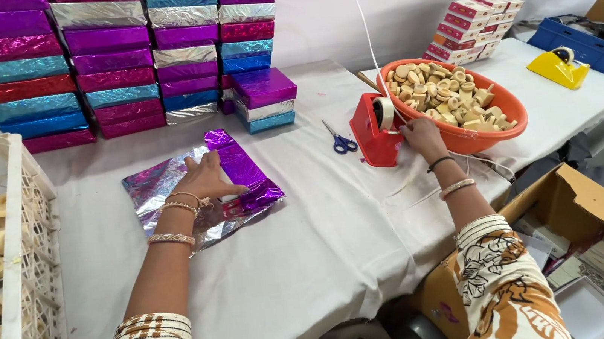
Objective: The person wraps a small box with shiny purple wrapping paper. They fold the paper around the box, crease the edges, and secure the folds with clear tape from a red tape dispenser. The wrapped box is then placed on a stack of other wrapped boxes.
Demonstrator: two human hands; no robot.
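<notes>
One shiny purple-wrapped box [241,170], half-covered, crinkled foil [156,184]

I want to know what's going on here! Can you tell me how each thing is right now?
left hand: pressing flat on the half-wrapped box
half-wrapped box: purple foil partly folded over it
right hand: at the red tape dispenser
red tape dispenser: upright, tape roll loaded
scissors: lying closed
orange basin: full of wooden pieces
cardboard box: flaps open

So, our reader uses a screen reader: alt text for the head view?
A person's left hand presses purple foil wrap around a box on a white table, while the right hand reaches a red tape dispenser beside an orange basin.
</notes>
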